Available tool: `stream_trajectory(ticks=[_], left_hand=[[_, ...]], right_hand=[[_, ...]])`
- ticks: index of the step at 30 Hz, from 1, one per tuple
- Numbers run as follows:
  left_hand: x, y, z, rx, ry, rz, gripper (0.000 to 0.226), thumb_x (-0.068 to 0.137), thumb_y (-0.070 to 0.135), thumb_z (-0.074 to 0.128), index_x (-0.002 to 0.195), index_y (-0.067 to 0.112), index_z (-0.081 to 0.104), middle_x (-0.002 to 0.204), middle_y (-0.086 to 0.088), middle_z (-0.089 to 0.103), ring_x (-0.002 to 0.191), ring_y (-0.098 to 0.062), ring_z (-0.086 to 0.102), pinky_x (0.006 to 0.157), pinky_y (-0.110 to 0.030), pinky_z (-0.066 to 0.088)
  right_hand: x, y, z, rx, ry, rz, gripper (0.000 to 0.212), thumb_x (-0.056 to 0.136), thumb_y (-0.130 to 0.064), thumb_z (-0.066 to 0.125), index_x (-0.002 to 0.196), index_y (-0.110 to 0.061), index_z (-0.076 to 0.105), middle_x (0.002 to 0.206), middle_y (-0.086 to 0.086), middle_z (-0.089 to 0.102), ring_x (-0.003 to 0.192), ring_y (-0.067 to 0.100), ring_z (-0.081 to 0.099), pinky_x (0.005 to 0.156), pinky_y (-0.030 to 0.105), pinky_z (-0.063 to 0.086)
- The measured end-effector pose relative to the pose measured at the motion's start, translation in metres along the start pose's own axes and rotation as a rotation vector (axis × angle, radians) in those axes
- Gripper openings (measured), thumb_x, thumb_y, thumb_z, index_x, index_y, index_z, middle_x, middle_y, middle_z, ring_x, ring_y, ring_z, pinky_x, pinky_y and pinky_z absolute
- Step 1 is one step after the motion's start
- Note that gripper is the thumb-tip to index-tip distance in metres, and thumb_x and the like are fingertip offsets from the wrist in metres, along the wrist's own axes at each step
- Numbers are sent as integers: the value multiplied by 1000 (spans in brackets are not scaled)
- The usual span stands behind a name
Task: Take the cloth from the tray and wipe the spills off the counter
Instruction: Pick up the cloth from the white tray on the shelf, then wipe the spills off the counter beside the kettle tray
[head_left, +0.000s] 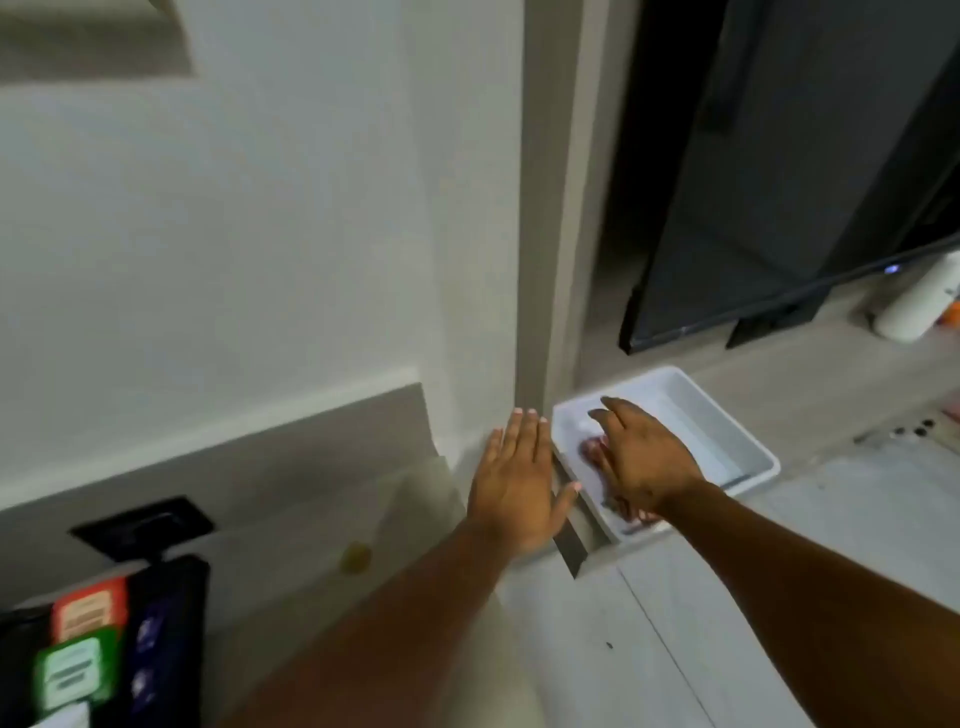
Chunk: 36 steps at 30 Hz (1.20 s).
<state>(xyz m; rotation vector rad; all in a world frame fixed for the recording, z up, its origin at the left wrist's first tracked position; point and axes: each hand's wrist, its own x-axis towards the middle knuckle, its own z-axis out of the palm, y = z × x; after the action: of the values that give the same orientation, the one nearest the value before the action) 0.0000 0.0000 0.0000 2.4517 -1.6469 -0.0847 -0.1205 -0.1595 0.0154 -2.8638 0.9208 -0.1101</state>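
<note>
- Hands number two, both bare, and we count one shallow white plastic tray (748, 447) on the pale grey counter (857, 519).
- One pinkish cloth (592, 448) lies inside the tray at its near left end, mostly hidden under our right hand (641, 457).
- One black flat screen (779, 234) stands behind the tray, and one white cylindrical container (914, 296) sits far right.
- Dark spill spots (911, 430) mark the counter right of the tray; we count a few, blurred.
- Labels in red (91, 605) and green (72, 675) show on a black object at lower left; their writing is too blurred for us to read.
- Our left hand (514, 488) is spread flat, fingers straight and together, holding nothing, just beside the tray's left rim.
- Our right hand reaches into the tray, fingers loosely extended over the cloth; we cannot tell whether it grips the cloth yet.
</note>
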Motion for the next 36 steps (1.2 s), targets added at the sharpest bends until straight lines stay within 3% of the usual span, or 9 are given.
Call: stream_trajectory(ticks=[2, 5, 8, 10, 14, 21, 24, 30, 36], left_hand=[[7, 14, 32, -25, -53, 35, 83, 103, 62, 25, 163, 7, 10, 173, -14, 8, 160, -30, -1, 127, -44, -4], [18, 27, 71, -26, -101, -5, 81, 102, 60, 26, 162, 5, 17, 172, -16, 15, 160, -32, 6, 128, -45, 2], [36, 31, 85, -5, -103, -27, 79, 104, 59, 26, 161, 6, 18, 171, -16, 17, 159, -33, 9, 128, -45, 5], [42, 28, 90, 3, -126, -42, 78, 105, 59, 28, 162, 7, 17, 172, -14, 16, 160, -32, 8, 128, -45, 4], [42, 22, 91, 2, -135, -37, 79, 104, 59, 26, 162, 7, 14, 172, -14, 13, 160, -31, 5, 130, -46, 5], [11, 5, 58, -17, -101, -13, 78, 105, 57, 25, 162, 6, 10, 173, -13, 9, 160, -30, -1, 130, -46, 4], [-22, -6, 37, 8, -97, -34, 80, 105, 59, 23, 163, 7, 6, 173, -13, 5, 160, -29, -3, 130, -46, 2], [-145, -33, 6, 21, -49, -115, 78, 104, 55, 27, 162, 5, 10, 172, -16, 12, 160, -30, 2, 128, -46, -4], [-311, -77, 22, -31, -89, -272, 83, 101, 56, 30, 162, 3, 14, 171, -17, 15, 160, -32, 6, 130, -48, 3]], right_hand=[[6, 15, 25, 21, -69, 47, 72, 90, -47, 59, 149, -20, 28, 161, 8, 24, 146, 27, 23, 116, 37, 17], [17, 32, 61, 115, -184, 173, 64, 97, -36, 47, 151, -16, 21, 163, 12, 14, 148, 32, 14, 118, 42, 16], [28, 38, 81, 149, -327, 306, 69, 97, -30, 50, 153, -19, 12, 165, 10, 7, 149, 36, 10, 115, 52, 25], [33, 38, 90, 101, -393, 318, 73, 94, -29, 57, 153, -22, 15, 162, 11, 17, 144, 38, 22, 111, 54, 35], [38, 29, 89, 67, -281, 305, 47, 93, -23, 55, 139, -23, 42, 131, 17, 56, 117, 40, 55, 96, 50, 49], [17, 4, 55, 28, -131, 340, 38, 93, -8, 56, 129, -19, 51, 115, 17, 64, 102, 37, 64, 90, 47, 53], [-9, -27, 31, 51, -86, 355, 49, 91, -8, 62, 135, -22, 47, 119, 17, 64, 102, 38, 65, 89, 46, 54], [-119, -140, 22, 175, -58, 149, 75, 77, 1, 63, 138, -38, 44, 131, 8, 62, 100, 37, 66, 78, 41, 55], [-239, -233, 76, 315, -211, 252, 55, 90, -19, 53, 140, -36, 38, 123, 15, 64, 101, 38, 64, 85, 42, 53]])
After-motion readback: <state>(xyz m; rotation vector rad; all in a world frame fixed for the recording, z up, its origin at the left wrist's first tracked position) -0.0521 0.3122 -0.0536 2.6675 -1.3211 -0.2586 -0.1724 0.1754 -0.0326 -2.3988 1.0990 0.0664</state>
